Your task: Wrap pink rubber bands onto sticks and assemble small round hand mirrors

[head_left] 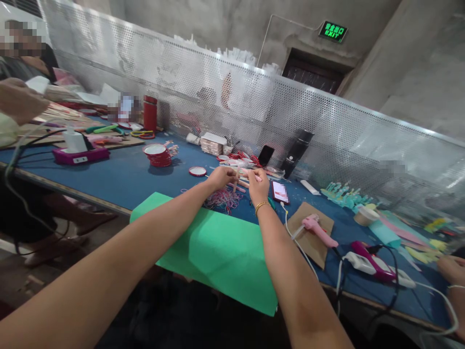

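Note:
My left hand (222,178) pinches a thin pale strip (237,179) above the blue table, its fingers closed. Close beside it on the right, my right hand (259,184) is closed on a small pink piece (257,178), too small to name exactly. The two hands nearly meet, and their fingertips hide part of what they hold. Beneath them lies a tangled heap of pink, purple and white cords (225,199). A green sheet (214,242) hangs over the table's front edge under my forearms. A round red-rimmed disc (197,171) lies left of my left hand.
A stack of red-rimmed discs (160,156) stands left on the blue table (123,177). Right are a phone (280,192), a pink glue gun (319,231) on cardboard, and a purple power strip (374,264) with cables. A perforated metal screen (218,87) runs behind. Co-workers sit at both sides.

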{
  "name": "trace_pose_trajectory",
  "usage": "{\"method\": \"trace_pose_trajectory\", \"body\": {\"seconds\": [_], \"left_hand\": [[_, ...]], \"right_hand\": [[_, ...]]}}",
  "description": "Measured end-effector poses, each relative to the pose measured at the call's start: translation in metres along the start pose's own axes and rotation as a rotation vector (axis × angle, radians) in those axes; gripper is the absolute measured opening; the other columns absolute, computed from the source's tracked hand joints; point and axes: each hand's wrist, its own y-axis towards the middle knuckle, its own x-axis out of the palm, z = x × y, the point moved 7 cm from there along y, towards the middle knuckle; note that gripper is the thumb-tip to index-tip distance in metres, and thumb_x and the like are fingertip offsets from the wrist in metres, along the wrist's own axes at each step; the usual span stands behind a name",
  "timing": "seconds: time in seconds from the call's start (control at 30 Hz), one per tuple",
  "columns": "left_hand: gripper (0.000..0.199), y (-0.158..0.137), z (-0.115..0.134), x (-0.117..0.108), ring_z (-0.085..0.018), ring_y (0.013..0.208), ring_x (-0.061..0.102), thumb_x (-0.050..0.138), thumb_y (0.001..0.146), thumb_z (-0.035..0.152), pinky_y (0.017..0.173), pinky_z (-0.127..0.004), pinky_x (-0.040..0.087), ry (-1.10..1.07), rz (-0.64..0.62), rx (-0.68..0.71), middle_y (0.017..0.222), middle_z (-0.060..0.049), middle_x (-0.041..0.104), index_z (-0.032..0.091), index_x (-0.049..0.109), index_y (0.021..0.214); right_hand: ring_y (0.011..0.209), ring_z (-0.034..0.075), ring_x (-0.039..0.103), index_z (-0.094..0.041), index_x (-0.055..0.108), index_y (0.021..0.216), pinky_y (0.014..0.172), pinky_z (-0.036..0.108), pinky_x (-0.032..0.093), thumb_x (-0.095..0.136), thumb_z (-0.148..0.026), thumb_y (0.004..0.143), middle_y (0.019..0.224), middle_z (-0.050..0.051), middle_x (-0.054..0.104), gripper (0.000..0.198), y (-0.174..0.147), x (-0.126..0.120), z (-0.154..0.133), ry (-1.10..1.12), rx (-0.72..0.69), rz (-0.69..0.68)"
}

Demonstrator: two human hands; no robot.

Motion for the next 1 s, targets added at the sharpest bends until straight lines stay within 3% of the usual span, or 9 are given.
{"method": "trace_pose_trajectory", "body": {"seconds": [0.2,0.37,1.0], "left_hand": [[0.019,-0.001,0.002,0.0,-0.013,0.059,0.054,0.067,0.068,0.029,0.058,-0.024,0.043,0.029,-0.007,0.024,0.059,0.0,0.06,0.013,0.062,0.059],[0.018,0.003,-0.007,-0.002,-0.013,0.059,0.054,0.067,0.068,0.03,0.056,-0.023,0.04,0.06,0.011,-0.006,0.061,0.0,0.062,0.012,0.067,0.064],[0.022,0.006,-0.011,-0.001,-0.011,0.058,0.053,0.066,0.067,0.034,0.054,-0.021,0.039,0.075,0.009,0.04,0.06,0.001,0.063,0.012,0.069,0.066]], "right_hand": [[0.072,0.017,0.063,-0.022,0.055,0.072,0.069,0.028,0.048,0.054,-0.042,0.081,0.073,-0.001,0.069,0.022,-0.002,0.004,-0.003,0.01,0.004,-0.053],[0.075,0.017,0.063,-0.022,0.056,0.072,0.075,0.029,0.047,0.052,-0.041,0.082,0.075,0.001,0.07,0.022,-0.002,0.0,-0.004,-0.051,-0.026,-0.005],[0.075,0.018,0.063,-0.022,0.056,0.072,0.071,0.029,0.048,0.054,-0.042,0.08,0.074,0.0,0.07,0.021,-0.002,0.001,-0.004,-0.028,-0.004,-0.026]]}}
